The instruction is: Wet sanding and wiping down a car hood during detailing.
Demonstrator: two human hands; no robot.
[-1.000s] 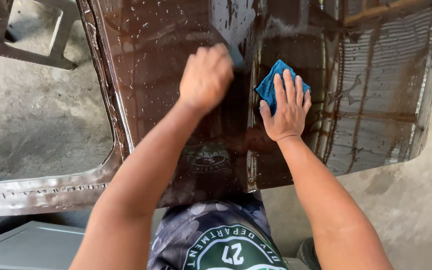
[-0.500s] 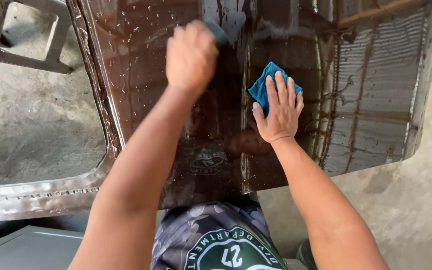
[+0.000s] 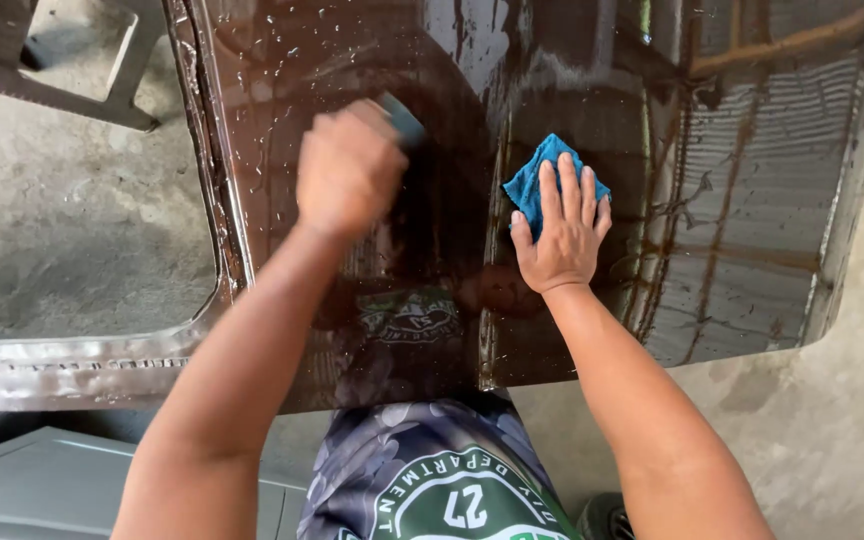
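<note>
A wet, glossy dark brown car door panel [image 3: 732, 200] lies flat in front of me, streaked with water and droplets. My left hand [image 3: 347, 170] is fisted around a small grey-blue sanding block [image 3: 404, 120] and presses it on the panel's left half; the hand is blurred by motion. My right hand [image 3: 560, 225] lies flat with fingers spread on a folded blue cloth [image 3: 537, 175], pinning it to the panel near the middle. Most of the block is hidden inside my fist.
The door's empty window frame [image 3: 82, 355] reaches out to the left over a concrete floor [image 3: 62, 230]. A stool's legs [image 3: 72, 70] stand at the top left. A grey flat surface [image 3: 32, 480] sits at the bottom left.
My left hand slid the block up and left over the panel, then partway back down. The right hand with the cloth has hardly shifted.
</note>
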